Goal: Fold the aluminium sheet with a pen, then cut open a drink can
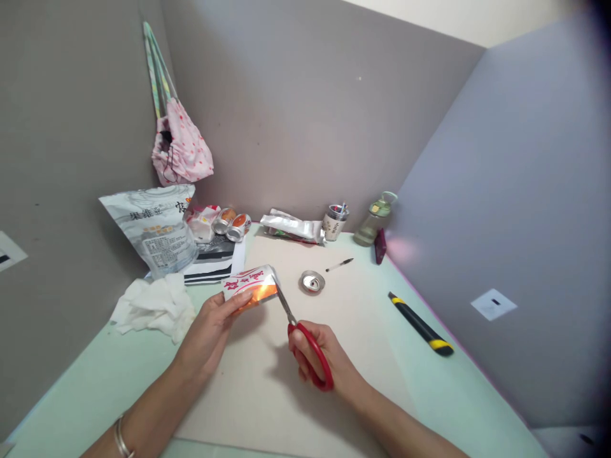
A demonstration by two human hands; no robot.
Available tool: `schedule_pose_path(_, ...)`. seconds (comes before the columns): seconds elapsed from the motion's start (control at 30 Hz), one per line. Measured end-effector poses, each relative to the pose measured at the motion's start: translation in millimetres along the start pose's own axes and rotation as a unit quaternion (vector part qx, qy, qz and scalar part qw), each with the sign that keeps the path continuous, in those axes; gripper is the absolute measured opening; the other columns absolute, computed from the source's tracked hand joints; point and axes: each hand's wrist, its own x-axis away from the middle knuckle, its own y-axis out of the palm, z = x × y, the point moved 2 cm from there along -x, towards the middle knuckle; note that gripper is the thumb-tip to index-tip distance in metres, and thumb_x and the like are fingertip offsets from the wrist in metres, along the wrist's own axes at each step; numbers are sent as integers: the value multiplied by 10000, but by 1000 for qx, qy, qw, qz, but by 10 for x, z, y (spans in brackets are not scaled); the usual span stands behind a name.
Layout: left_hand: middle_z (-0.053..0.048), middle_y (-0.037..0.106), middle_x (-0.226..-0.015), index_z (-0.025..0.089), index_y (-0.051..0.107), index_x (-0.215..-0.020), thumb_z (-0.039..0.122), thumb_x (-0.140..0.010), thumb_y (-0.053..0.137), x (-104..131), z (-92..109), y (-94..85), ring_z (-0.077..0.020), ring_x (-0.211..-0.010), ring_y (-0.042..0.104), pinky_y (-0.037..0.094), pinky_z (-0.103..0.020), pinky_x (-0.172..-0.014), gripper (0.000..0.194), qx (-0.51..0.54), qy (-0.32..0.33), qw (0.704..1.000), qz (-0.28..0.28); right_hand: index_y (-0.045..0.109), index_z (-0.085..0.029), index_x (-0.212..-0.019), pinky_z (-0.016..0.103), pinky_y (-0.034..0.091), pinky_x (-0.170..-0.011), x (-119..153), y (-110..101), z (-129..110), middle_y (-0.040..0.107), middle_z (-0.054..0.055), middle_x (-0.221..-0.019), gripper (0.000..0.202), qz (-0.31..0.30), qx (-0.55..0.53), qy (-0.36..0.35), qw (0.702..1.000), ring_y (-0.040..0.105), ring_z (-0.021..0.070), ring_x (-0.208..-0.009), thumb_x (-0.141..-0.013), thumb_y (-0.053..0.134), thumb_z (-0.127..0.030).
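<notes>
My left hand [214, 324] is closed round a drink can [251, 286], white and orange with pink lettering, held on its side above the board. Red-handled scissors [312, 356] are in my right hand [327, 356], its fingers through the loops. Their blades reach up to the can's right end and touch or overlap its rim; whether they are inside the metal I cannot tell. Behind the scissors lies a cut-off can end [312, 282] with its opening and tab upward. A black-tipped pen [339, 264] rests just beyond it.
A yellow-black utility knife [421, 324] lies at the right. White tissues [155, 305] and a standing silver pouch [157, 232] are at the left. Along the back are two cans [237, 226], foil packets [292, 227], a patterned cup [335, 222], a green bottle [375, 222] and a phone [380, 246].
</notes>
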Motion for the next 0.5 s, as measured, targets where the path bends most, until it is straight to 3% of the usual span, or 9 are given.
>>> schedule_pose_path(0.23, -90, 749, -1184, 177, 759, -1080, 425, -736, 823, -23, 19, -11, -317, -1235, 591, 378, -377, -1071, 429, -49, 14, 999, 0, 475, -209, -715, 194, 368, -373, -20, -61, -12, 435, -100, -418, 611, -16, 11, 8, 1000, 394, 71, -334, -748, 570, -812)
schedule_pose_path(0.4, -81, 748, -1191, 199, 748, -1113, 452, -737, 818, -31, -3, -34, -312, -1220, 600, 385, -356, -1052, 459, -80, 17, 997, 11, 444, -211, -698, 196, 325, -401, -8, -144, -90, 467, -78, -511, 540, -9, 60, 0, 998, 454, 85, -420, -767, 681, -691)
schedule_pose_path(0.5, -70, 747, -1192, 210, 739, -1130, 451, -731, 822, -46, -16, -64, -302, -1217, 600, 389, -342, -1049, 473, -87, 27, 996, 14, 492, -189, -748, 206, 373, -469, 43, -187, -203, 493, -55, -599, 531, -56, 63, 8, 996, 486, 95, -503, -781, 668, -689)
